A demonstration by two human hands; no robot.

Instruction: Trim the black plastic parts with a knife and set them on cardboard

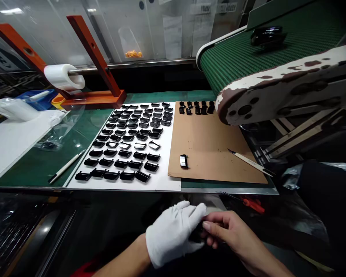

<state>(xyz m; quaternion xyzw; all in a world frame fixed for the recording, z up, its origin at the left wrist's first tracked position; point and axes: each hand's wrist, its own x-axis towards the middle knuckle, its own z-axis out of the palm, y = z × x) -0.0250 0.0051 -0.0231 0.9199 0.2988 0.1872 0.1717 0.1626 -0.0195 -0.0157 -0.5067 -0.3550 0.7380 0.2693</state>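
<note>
My left hand (177,232), in a white glove, is curled in front of the table's near edge. My bare right hand (226,231) meets it there, thumb and fingers pinched together. Something dark seems to lie between the two hands, but the fingers and shadow hide what it is. Closest beyond them, a single glossy black plastic part (183,161) rests on the brown cardboard sheet (207,142). Rows of similar black parts (121,164) cover the white sheet (165,181) to the left. Several more small black parts (196,108) stand along the cardboard's far edge.
A green conveyor belt (276,54) overhangs the right side, carrying a shiny black object (267,36). One pen-like tool (250,162) lies on the cardboard, another (65,167) at left. A film roll (64,77) hangs on an orange stand (93,54). A red-handled tool (253,204) is lower right.
</note>
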